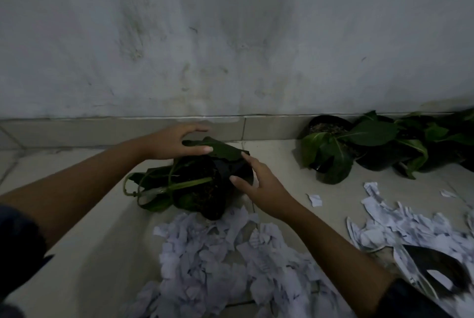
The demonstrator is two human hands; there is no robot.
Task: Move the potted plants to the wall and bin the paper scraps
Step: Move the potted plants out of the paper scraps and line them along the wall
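I see a potted plant (205,184) in a black pot on the floor (84,228), near the wall (230,35). My left hand (177,143) is spread wide over its top leaf. My right hand (259,184) is spread too, fingertips touching the pot's right side. White paper scraps (218,261) lie in a big pile just in front. More potted plants (372,143) sit by the wall on the right.
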